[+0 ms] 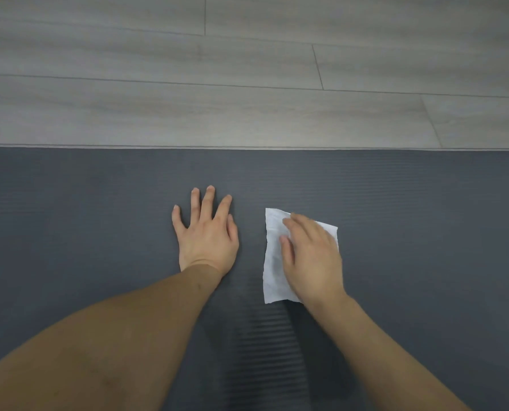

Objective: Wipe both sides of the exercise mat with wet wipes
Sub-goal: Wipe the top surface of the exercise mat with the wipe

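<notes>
A dark grey ribbed foam exercise mat (425,262) lay flat on a pale grey wood-plank floor (247,84), filling the lower part of the head view, its far edge running straight across the frame. The left hand (207,235) was flat on the mat, fingers straight and spread, palm down, holding nothing; it looked like a brace. The right hand (312,259) pressed a white rectangular wet wipe (272,262) against the mat just beside the left hand, the two hands apart. The right fingers lay fairly flat over the wipe and were not clearly pinching it; the wipe stuck out on the hand's left side and at its far corner. A duller streak below the wipe looked like a damp trail, but that could not be told for sure.

Judgement: the step was wiping the upper side, with the flip and the underside not yet done. The mat would likely be light, soft and floppy, with grippy ribbing, so it should stay put under a flat palm. For turning it, an edge or corner would be the place to grip, since the middle gives no hold. The wipe was thin, limp and wet; it may bunch or drag on the ribs, so broad flat pressure suits it better than a pinch.
</notes>
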Action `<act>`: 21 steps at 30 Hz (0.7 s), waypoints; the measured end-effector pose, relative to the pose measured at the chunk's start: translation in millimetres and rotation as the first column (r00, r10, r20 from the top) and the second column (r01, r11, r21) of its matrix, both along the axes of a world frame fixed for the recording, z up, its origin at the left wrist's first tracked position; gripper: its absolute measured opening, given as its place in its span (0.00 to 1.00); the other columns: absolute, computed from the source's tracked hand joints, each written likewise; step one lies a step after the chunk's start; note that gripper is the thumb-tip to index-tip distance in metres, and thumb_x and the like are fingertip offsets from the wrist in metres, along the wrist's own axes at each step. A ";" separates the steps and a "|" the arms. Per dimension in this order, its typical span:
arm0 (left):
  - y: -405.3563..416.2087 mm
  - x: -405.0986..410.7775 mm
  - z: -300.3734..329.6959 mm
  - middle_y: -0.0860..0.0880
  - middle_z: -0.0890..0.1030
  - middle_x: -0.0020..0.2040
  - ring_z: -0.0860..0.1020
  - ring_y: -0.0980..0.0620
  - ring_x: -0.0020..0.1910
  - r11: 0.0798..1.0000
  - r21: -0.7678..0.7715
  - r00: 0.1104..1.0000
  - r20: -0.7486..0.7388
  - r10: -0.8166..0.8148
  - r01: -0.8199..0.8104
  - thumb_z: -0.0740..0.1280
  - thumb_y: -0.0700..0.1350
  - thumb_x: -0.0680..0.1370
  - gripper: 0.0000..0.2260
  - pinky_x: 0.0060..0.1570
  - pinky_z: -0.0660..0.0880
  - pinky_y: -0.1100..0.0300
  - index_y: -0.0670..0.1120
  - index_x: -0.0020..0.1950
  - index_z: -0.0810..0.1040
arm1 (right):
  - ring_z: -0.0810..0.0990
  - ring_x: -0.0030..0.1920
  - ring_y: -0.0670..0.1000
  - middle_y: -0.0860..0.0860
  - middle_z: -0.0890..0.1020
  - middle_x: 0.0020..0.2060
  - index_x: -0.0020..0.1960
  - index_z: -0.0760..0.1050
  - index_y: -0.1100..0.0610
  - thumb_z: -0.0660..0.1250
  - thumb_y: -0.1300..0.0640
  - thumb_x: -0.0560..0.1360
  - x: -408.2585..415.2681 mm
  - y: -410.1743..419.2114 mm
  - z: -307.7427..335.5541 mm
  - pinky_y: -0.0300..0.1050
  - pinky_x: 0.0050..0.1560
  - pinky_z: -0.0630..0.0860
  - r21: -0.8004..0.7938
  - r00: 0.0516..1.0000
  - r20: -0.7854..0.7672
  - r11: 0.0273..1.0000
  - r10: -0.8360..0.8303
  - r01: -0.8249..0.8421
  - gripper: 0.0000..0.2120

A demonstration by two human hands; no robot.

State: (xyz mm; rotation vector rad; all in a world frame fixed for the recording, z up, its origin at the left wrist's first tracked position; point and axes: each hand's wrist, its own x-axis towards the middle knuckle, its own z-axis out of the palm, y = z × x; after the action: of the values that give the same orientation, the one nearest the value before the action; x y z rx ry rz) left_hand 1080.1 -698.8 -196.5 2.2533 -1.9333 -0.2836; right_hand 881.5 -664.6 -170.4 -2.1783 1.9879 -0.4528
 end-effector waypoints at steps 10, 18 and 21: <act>0.4 0.7 -1.6 0.51 0.57 0.82 0.47 0.48 0.82 1.000 -0.001 1.000 0.013 -0.008 0.008 0.49 0.53 0.84 0.22 0.77 0.46 0.36 0.57 0.78 0.64 | 0.38 0.83 0.50 0.48 0.44 0.84 0.85 0.46 0.49 0.44 0.43 0.85 2.0 0.8 -26.2 0.58 0.82 0.43 0.234 0.971 -0.193 0.968 0.140 -0.093 0.30; -0.9 2.6 -5.2 0.51 0.56 0.83 0.47 0.47 0.82 1.000 0.000 0.999 0.034 -0.015 0.015 0.48 0.54 0.84 0.22 0.77 0.45 0.35 0.58 0.78 0.63 | 0.35 0.82 0.51 0.51 0.39 0.84 0.85 0.42 0.45 0.43 0.41 0.85 5.3 -76.1 -21.1 0.57 0.82 0.38 0.252 0.964 -0.194 0.959 0.179 -0.128 0.30; -1.5 1.8 -4.2 0.51 0.57 0.82 0.48 0.47 0.82 1.000 -0.005 0.999 0.038 -0.011 0.012 0.49 0.54 0.83 0.22 0.77 0.46 0.36 0.58 0.78 0.64 | 0.32 0.82 0.53 0.52 0.37 0.83 0.84 0.40 0.45 0.44 0.41 0.85 0.6 -54.0 -21.3 0.60 0.82 0.39 0.235 0.963 -0.205 0.964 0.176 -0.126 0.30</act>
State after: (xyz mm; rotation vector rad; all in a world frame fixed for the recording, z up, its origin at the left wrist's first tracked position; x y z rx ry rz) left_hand 1081.9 -700.3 -200.7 2.2611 -1.9638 -0.2390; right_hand 882.1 -718.6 -191.7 -2.2995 1.8495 0.0373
